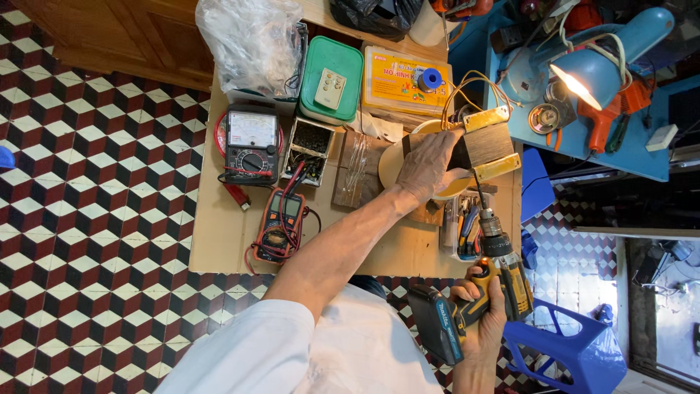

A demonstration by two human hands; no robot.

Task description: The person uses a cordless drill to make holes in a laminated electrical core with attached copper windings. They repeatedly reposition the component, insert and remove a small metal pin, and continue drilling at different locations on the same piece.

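Two hands work over a cardboard-covered surface (226, 248). At twelve o'clock a green lidded box (332, 80) carries a small remote, with a clear bag (251, 40) beside it. At the centre sits a transformer (485, 146) on a pale disc; the left hand (430, 166) lies closed over its top, seemingly to steady it. At five o'clock the right hand (485, 310) has its grip wrapped shut around a cordless drill (503, 270), bit aimed at the transformer's brass bracket. An open tray (310, 149) holds small parts.
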